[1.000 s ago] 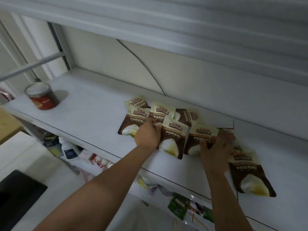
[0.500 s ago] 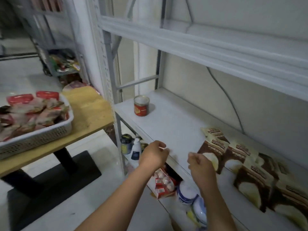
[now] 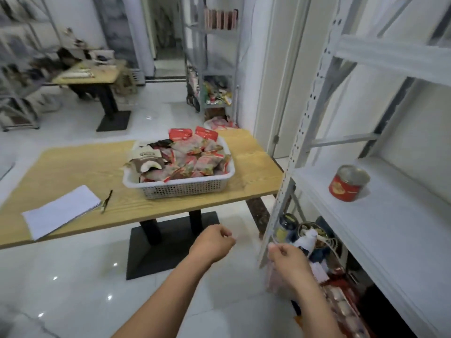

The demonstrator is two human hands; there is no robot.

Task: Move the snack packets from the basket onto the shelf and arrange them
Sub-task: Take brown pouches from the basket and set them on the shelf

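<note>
**Both hands bare, snack packets in the basket on the desk**

Grip, left hand (image 3: 212,242): lower centre of frame, fingers loosely curled toward the palm, nothing held, nothing touched. It hangs in front of the floor, below the desk edge.

Grip, right hand (image 3: 288,259): lower right of centre, fingers likewise loosely curled, thumb against the forefinger, no object visible in it. In the picture it overlaps the foot of the shelf upright; contact cannot be told.

Snack packets (image 3: 195,162): heaped in the white perforated basket (image 3: 185,189), centre of frame, on the wooden desk (image 3: 73,167). Most are red and pink; a brown-and-white packet (image 3: 146,159) lies at the heap's left end.

Shelf (image 3: 390,228): right side of frame, cut off by the right edge. The visible board carries one red tin (image 3: 348,182).

Hard to read: motion blur softens the packet print. The goods below the shelf board are smeared; only a white bottle (image 3: 308,240) stands out. Both forearms run out of the bottom edge.

Also on the desk, left of frame: a paper sheet (image 3: 61,211), a pen (image 3: 106,201) just beside it.
</note>
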